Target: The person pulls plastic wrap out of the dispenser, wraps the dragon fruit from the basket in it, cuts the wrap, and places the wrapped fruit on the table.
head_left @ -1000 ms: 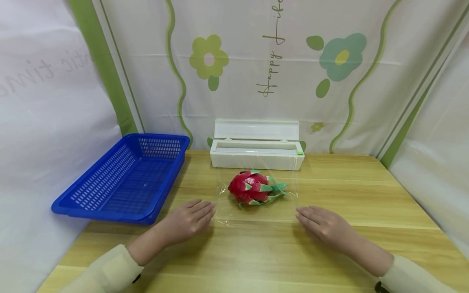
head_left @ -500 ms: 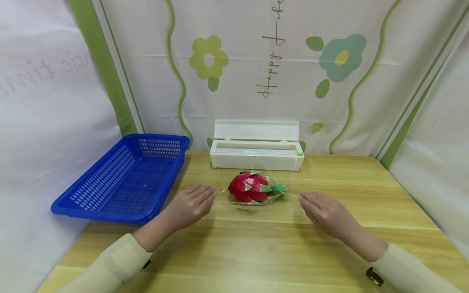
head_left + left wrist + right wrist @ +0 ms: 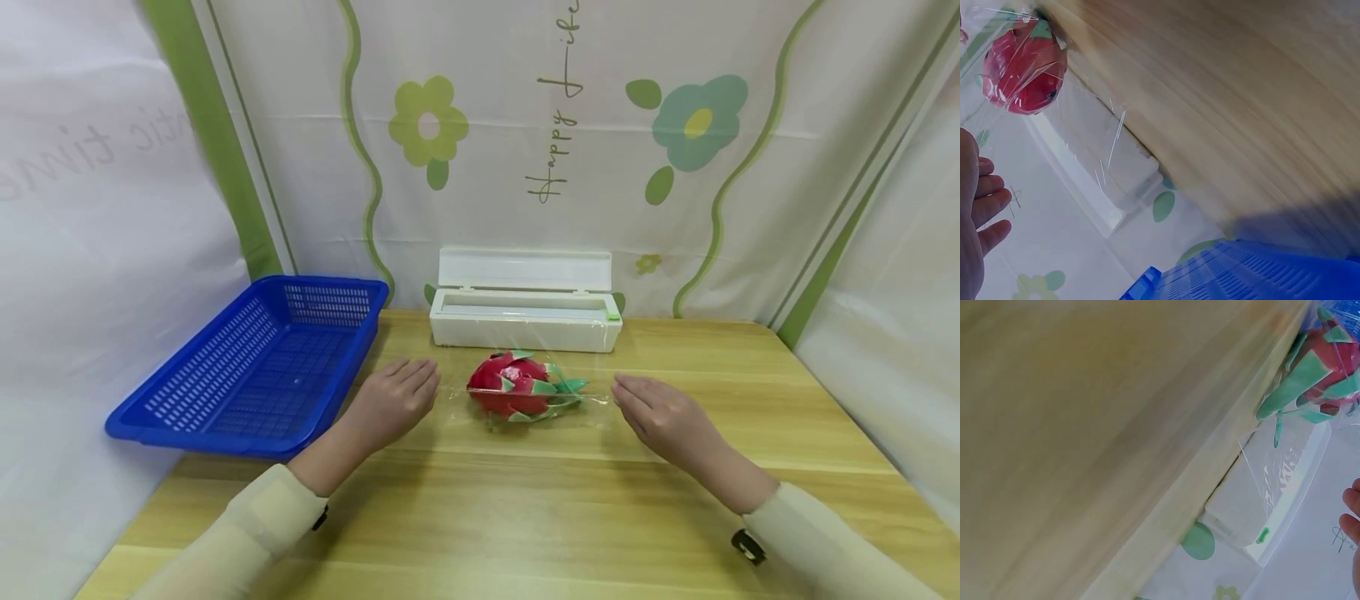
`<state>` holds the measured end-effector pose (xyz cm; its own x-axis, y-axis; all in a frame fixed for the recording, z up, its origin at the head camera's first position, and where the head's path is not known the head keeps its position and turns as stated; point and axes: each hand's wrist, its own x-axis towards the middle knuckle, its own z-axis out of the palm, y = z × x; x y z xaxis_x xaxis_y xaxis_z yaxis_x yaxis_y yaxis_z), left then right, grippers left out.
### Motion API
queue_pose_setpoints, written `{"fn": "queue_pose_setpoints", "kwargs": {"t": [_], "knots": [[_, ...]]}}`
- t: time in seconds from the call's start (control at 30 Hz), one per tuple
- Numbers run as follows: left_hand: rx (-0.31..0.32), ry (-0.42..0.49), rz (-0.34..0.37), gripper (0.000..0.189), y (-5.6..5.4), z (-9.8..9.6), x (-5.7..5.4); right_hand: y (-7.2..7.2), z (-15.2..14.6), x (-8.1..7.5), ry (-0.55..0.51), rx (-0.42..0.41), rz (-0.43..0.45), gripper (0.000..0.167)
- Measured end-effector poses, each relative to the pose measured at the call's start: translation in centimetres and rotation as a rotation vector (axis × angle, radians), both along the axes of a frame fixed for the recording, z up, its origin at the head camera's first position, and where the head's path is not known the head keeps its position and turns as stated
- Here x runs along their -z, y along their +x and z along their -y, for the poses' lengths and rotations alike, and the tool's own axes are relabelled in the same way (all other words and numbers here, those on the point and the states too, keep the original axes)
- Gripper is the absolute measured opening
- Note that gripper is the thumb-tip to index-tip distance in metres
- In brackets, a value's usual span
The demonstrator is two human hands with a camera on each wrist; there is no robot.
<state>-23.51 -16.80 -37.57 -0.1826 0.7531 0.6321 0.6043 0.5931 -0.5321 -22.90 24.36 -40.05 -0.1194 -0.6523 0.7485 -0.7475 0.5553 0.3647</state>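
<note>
A red dragon fruit (image 3: pixel 513 383) with green scales lies on its side in front of me, under a sheet of clear cling film (image 3: pixel 596 399). My left hand (image 3: pixel 393 404) pinches the film's near left corner, and my right hand (image 3: pixel 663 421) pinches the near right corner. Between them the front edge is stretched in a straight line across the fruit. The film's far end runs back to an uncapped white cling film box (image 3: pixel 525 335). In the left wrist view the film wrinkles over the dragon fruit (image 3: pixel 1025 72); the right wrist view shows its green tip (image 3: pixel 1297 384).
A blue plastic basket (image 3: pixel 322 417) with slotted sides stands to the left, close beyond my left forearm. The box's raised lid (image 3: pixel 525 269) leans toward a printed curtain (image 3: pixel 510 183) behind the wooden table (image 3: pixel 525 533).
Both hands have risen and moved away from me, carrying the film's near edge from the table in front of the dragon fruit up and over it. Fruit, box and basket stay put.
</note>
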Motion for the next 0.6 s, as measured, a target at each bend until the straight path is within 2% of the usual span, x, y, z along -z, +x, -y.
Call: {"fn": "queue_pose_setpoints", "kwargs": {"t": [0.13, 0.3, 0.5, 0.6], "knots": [[-0.046, 0.021, 0.019, 0.062, -0.5, -0.4, 0.1, -0.7, -0.1, 0.1, -0.026, 0.007, 0.001, 0.035], [-0.071, 0.047, 0.046, 0.059, -1.1, -0.8, 0.0, -1.2, -0.2, 0.1, -0.026, 0.047, 0.015, 0.037], [-0.105, 0.044, 0.097, 0.025, -1.9, -1.1, 0.1, -1.7, -0.3, 0.3, -0.019, 0.101, 0.059, 0.043], [-0.127, 0.048, 0.111, 0.022, -2.2, -1.3, 0.2, -2.1, -0.2, 0.4, -0.038, 0.100, 0.074, 0.045]]}}
